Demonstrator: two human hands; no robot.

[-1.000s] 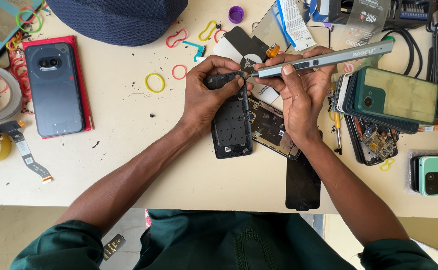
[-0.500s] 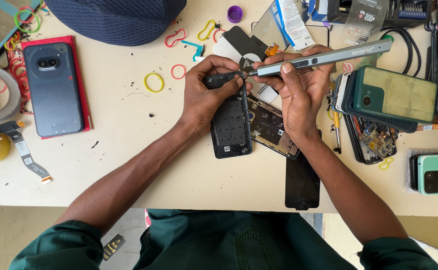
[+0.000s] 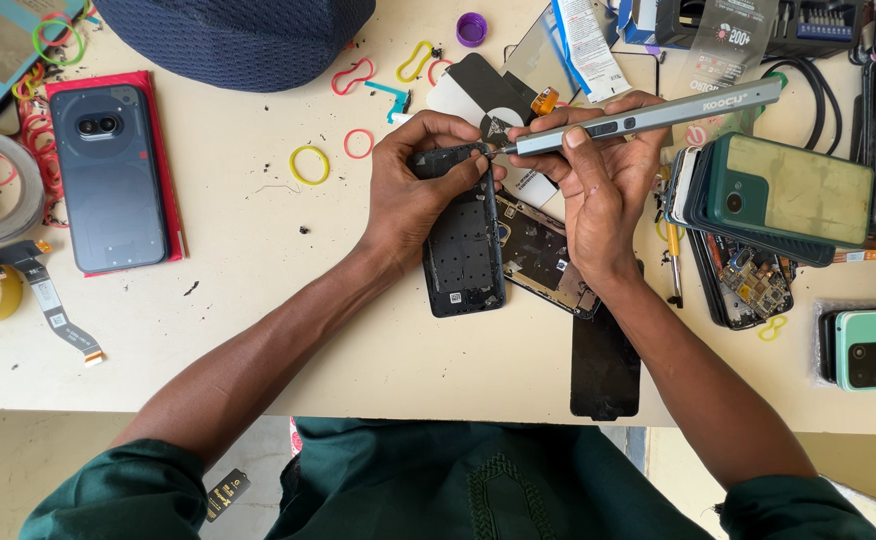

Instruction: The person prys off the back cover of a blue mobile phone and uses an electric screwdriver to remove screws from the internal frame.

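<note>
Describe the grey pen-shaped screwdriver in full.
The screwdriver is a slim, grey, metal-looking bar with dark buttons on its side and a thin bit at its left end. It lies nearly level, tilted up to the right, above the table. The right hand grips its middle, thumb near the buttons. The bit tip meets the top edge of the opened black phone, which the left hand steadies.

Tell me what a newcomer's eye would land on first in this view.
First, the two hands at the table's middle: the right hand holds a grey pen-shaped electric screwdriver with its tip at the top edge of an opened black phone frame, which the left hand grips. Next, the dark blue phone on a red case at far left, and the stack of green-backed phones at right.
</note>
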